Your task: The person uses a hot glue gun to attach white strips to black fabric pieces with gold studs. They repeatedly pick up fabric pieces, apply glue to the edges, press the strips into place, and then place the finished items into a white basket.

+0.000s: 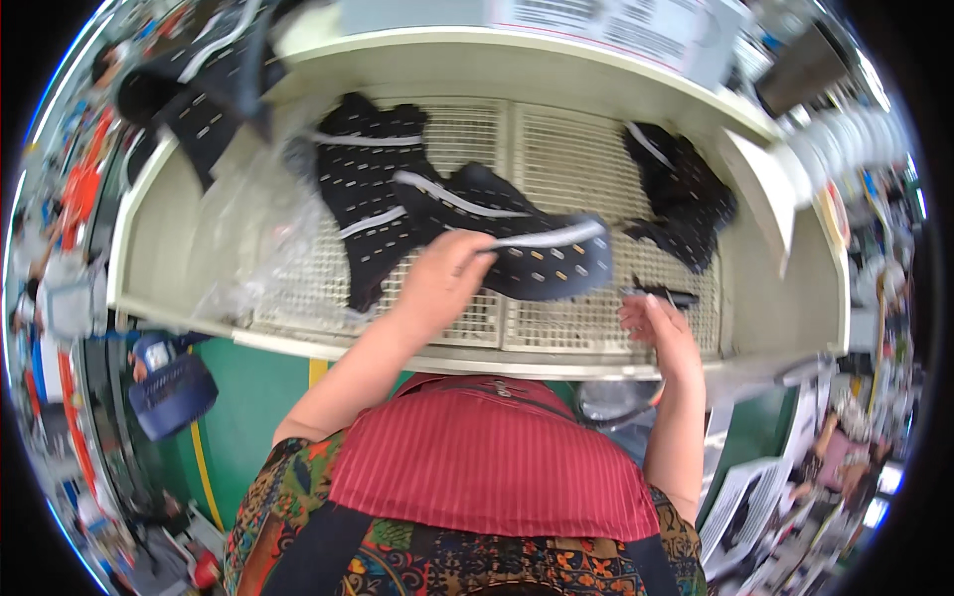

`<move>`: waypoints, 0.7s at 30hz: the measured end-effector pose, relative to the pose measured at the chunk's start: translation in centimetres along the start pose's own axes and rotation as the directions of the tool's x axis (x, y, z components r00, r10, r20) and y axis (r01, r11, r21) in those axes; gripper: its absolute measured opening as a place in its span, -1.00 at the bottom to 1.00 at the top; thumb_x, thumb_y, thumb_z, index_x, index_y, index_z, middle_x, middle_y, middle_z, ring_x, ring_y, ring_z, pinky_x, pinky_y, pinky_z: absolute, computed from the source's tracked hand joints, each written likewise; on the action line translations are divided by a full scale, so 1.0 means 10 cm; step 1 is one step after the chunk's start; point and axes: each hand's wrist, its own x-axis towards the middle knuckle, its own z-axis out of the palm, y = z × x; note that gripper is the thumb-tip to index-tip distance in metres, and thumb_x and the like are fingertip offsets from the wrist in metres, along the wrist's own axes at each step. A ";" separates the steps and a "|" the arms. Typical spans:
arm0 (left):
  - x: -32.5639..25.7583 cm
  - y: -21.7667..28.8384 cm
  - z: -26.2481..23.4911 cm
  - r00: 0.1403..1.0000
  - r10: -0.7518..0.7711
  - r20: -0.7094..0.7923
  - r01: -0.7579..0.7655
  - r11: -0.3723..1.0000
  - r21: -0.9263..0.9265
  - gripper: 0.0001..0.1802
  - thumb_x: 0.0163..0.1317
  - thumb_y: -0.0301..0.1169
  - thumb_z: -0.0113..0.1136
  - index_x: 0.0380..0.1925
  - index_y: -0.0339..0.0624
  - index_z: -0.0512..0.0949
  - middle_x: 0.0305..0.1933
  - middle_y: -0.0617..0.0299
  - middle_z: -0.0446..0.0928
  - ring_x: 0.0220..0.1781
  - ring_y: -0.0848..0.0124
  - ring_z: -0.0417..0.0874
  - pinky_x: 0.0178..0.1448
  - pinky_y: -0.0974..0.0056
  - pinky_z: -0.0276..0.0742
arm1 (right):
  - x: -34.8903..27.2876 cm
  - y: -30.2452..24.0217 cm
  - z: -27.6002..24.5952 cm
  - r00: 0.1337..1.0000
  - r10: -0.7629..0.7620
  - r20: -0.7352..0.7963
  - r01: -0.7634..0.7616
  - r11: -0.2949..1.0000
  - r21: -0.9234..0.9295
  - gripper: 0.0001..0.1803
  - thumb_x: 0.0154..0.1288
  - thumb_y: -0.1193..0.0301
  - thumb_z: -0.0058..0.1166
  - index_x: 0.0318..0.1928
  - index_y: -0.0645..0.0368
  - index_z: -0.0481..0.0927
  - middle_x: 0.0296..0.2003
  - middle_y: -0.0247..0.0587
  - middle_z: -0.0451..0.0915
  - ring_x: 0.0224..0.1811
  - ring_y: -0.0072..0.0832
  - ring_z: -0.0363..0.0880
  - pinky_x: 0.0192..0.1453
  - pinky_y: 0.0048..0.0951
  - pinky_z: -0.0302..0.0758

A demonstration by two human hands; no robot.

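Left hand pinching a dark patterned piece over a cream tray

Nearest, below both hands: red striped apron [487,457], worn over patterned clothing. Green floor [263,397] shows below and left of the left hand. Just past the apron, the near rim of the cream tray [477,364] runs under both forearms.

Left hand [449,276]: thumb and fingers closed together, pinching the black patterned piece [552,273] at its left edge, by a pale band. The piece reaches from those fingertips toward the right hand and stops short of it; its right end is blurred.

Right hand [660,323]: fingers partly curled. A small dark tool [682,297] sits right at its fingertips; cannot tell whether gripped.

Beyond the left hand, a second black piece [363,164] lies on the grid panels [561,139], partly overlapped by the pinched one. Left of it, clear plastic [260,233]. Beyond the right hand, a crumpled black piece [686,204]. Farther, to its right, a white ribbed duct [840,144].
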 end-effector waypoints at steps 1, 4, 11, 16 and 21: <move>0.01 0.06 0.01 0.998 0.006 0.060 -0.005 1.000 -0.007 -0.84 0.21 -0.50 0.14 -0.20 -0.25 0.52 -0.23 0.06 0.53 -0.18 0.18 0.57 -0.07 0.25 0.48 | 0.07 0.06 0.11 0.994 0.043 0.102 -0.061 0.982 0.181 -0.46 0.43 0.01 -0.22 0.01 0.25 0.52 -0.22 -0.19 0.63 -0.21 -0.41 0.58 -0.15 -0.43 0.47; -0.15 0.15 0.05 0.982 -0.029 0.188 0.019 0.998 0.051 -0.83 0.23 -0.43 0.11 -0.17 -0.17 0.51 -0.18 0.12 0.53 -0.18 0.12 0.57 -0.12 0.18 0.51 | 0.33 0.21 0.35 0.944 -0.007 0.331 -0.199 0.788 0.583 -0.37 0.44 -0.09 -0.35 0.13 0.19 0.43 0.01 -0.07 0.57 -0.03 -0.30 0.59 -0.02 -0.29 0.51; -0.35 0.10 -0.08 0.955 0.123 0.271 -0.156 0.982 0.106 -0.79 0.13 -0.50 0.16 -0.19 -0.14 0.54 -0.13 0.16 0.56 -0.15 0.13 0.59 -0.12 0.15 0.52 | 0.29 -0.27 0.67 0.939 -0.090 0.332 -0.185 0.681 0.708 -0.37 0.44 -0.01 -0.25 0.16 0.34 0.39 0.10 -0.01 0.49 0.17 -0.23 0.45 0.29 -0.26 0.33; -0.35 0.01 -0.19 0.901 0.234 0.365 -0.263 0.964 0.032 -0.75 0.08 -0.54 0.16 -0.19 -0.17 0.54 -0.11 0.12 0.57 -0.14 0.10 0.60 -0.11 0.12 0.52 | -0.02 -0.45 0.90 0.997 -0.027 0.070 0.014 0.985 0.172 -0.72 0.10 0.42 0.06 -0.17 0.30 0.53 -0.29 -0.29 0.56 -0.24 -0.58 0.42 -0.16 -0.49 0.39; -0.32 -0.10 -0.44 0.792 0.424 0.440 -0.384 0.905 -0.181 -0.50 0.19 -0.12 0.12 -0.06 -0.35 0.46 0.01 -0.13 0.50 0.07 -0.01 0.51 0.17 0.09 0.37 | -0.51 -0.41 1.29 0.976 -0.182 -0.118 0.206 0.950 0.237 -0.59 0.08 0.53 -0.06 0.01 0.24 0.49 -0.23 -0.35 0.57 -0.16 -0.62 0.47 -0.04 -0.53 0.46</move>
